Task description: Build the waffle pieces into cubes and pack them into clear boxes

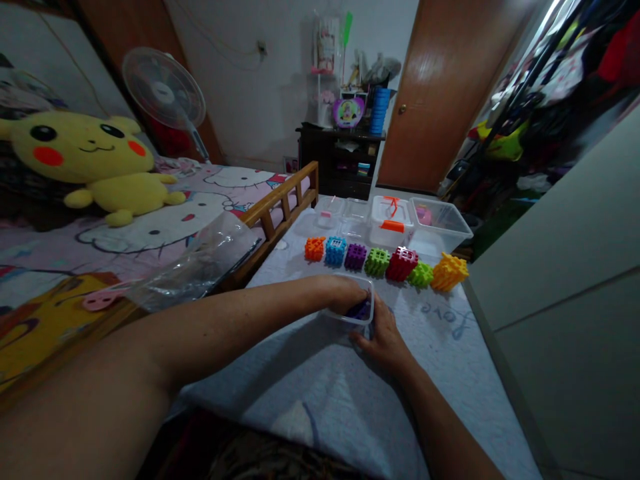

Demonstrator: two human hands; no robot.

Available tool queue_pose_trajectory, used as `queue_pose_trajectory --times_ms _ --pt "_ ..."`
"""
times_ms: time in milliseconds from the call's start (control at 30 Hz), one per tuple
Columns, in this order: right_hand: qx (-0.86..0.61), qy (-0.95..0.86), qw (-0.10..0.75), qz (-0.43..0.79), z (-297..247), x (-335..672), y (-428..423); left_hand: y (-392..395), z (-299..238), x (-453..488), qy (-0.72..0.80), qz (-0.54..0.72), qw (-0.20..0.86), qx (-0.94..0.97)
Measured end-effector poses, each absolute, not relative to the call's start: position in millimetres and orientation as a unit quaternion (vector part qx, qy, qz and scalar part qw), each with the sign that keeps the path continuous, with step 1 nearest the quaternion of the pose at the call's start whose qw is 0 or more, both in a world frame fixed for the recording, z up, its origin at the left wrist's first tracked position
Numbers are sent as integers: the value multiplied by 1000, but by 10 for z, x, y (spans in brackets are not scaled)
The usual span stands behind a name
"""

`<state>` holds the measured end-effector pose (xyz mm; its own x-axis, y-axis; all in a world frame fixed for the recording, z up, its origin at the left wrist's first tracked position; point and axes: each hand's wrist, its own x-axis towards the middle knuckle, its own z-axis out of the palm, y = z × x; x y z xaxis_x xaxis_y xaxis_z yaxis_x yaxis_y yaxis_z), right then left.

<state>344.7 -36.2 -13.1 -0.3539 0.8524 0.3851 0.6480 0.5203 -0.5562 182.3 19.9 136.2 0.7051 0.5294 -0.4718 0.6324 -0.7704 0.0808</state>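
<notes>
My left hand [345, 293] reaches down inside a small clear plastic container [371, 283]. Purple plastic pieces [359, 310] show at its fingertips; most of those fingers are hidden, so I cannot tell whether they grip. My right hand [384, 333] is closed around the container's right side, thumb at the near wall. Just beyond stands a row of bumpy interlocking blocks grouped by colour: orange [315, 249], blue [335, 251], purple [356, 257], green [377, 262], dark red [402, 264], light green [421, 274] and yellow [450, 272].
Behind the row sit a white-lidded box [393, 220] with orange parts and a larger clear bin [443, 223]. A wooden bed rail [280, 210] borders the cloth-covered table [300, 373] on the left, with a plastic bag [200, 267] beside it. A pale cabinet [560, 253] stands right.
</notes>
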Motion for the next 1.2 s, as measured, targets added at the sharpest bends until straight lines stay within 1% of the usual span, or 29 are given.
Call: queue_pose_trajectory --times_ms 167,367,567,667,867,933,1000,1133,1200 --pt "-471 -804 324 164 -106 3445 -373 232 1438 1834 308 -241 151 908" --pt "-470 -805 319 173 -61 3436 -382 265 1412 1854 337 -222 200 893" --pt "-477 -799 323 171 -83 3434 -382 263 1396 1858 320 -239 185 898" --pt "-479 -801 315 172 -84 3442 -383 254 1421 1863 340 -232 191 891" --pt "-480 -804 306 172 -74 3443 -365 244 1513 1845 368 -244 159 883" --pt "-480 -803 305 176 -69 3429 -354 231 1569 1782 376 -215 147 889" --pt "-481 -800 310 179 -60 3410 -345 200 1634 1680 376 -152 138 903" --pt "-483 -792 324 185 -28 3380 -340 48 1715 1409 374 27 128 918" --pt "-484 -789 328 191 -10 3375 -345 -78 1678 1273 398 123 122 901"
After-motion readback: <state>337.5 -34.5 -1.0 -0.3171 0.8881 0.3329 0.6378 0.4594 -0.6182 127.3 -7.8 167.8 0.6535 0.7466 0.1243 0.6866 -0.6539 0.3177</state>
